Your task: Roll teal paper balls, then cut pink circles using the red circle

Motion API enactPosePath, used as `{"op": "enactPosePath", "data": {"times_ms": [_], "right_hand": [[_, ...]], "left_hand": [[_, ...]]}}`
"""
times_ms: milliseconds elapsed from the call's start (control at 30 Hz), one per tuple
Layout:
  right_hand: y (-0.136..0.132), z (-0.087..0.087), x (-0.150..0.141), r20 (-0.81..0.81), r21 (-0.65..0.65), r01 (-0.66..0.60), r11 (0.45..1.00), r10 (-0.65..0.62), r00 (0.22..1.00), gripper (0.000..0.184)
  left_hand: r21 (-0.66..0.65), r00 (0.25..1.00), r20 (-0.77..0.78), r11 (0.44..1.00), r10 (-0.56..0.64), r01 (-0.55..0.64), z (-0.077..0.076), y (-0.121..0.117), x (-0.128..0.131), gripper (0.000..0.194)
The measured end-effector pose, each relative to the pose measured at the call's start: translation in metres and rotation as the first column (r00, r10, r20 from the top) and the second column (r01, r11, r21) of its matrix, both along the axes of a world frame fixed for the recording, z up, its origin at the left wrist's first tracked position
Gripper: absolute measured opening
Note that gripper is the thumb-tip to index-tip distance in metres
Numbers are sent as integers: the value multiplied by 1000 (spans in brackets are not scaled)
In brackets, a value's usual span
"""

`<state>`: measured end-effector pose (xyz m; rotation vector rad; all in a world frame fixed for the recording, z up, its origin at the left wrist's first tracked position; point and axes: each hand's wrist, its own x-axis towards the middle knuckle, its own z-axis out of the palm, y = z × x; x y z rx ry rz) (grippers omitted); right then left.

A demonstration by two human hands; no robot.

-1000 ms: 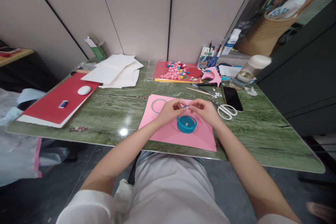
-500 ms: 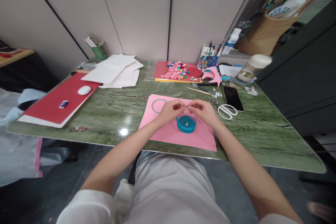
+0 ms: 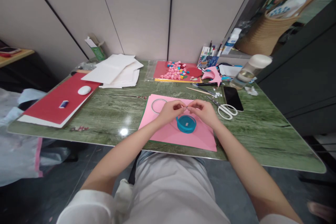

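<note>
My left hand [image 3: 172, 111] and my right hand [image 3: 202, 109] meet fingertip to fingertip over a pink sheet [image 3: 162, 133]. Both are closed in a pinch around something tiny and dark between them, too small to name. Just below the fingers, a round blue ring-shaped piece [image 3: 187, 129] rests on the pink sheet, with a small pale speck showing inside it. One blue end of it rises toward my left fingers; whether they touch it cannot be made out. Beside my left hand lies a thin silvery ring [image 3: 153, 108], partly covered by that hand.
Right of my hands lie white-handled scissors [image 3: 227, 111] and a black phone [image 3: 233, 98]. A clear bottle [image 3: 244, 75] stands behind them. Pink and coloured beads [image 3: 175, 72] sit at the back. To the left are white sheets [image 3: 112, 68] and a red board [image 3: 57, 101] with a white mouse [image 3: 84, 90].
My fingertips have shifted very slightly at the pinch. Everything else looks the same.
</note>
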<state>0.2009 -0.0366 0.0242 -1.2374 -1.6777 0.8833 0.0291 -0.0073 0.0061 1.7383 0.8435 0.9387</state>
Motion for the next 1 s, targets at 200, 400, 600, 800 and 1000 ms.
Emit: {"op": "enactPosePath", "data": {"times_ms": [200,400,600,800,1000], "right_hand": [[1,-3,1,-17,17,-12,1000,12,1000,26],[1,-4,1,12,145,55,988,-57,998,20],[2,-4,2,24,154,113,982,-118,993,19],[2,-4,2,27,132,108,985,-113,993,21],[1,-5,2,7,115,98,989,-99,995,21]], "left_hand": [[-54,996,78,997,-44,48,-2,3,0,21],[-217,980,179,969,-82,121,-1,5,0,29],[-298,979,192,947,-63,119,-1,6,1,29],[-305,971,235,945,-45,118,1,6,1,28],[-295,962,270,947,-47,129,2,6,1,24]]}}
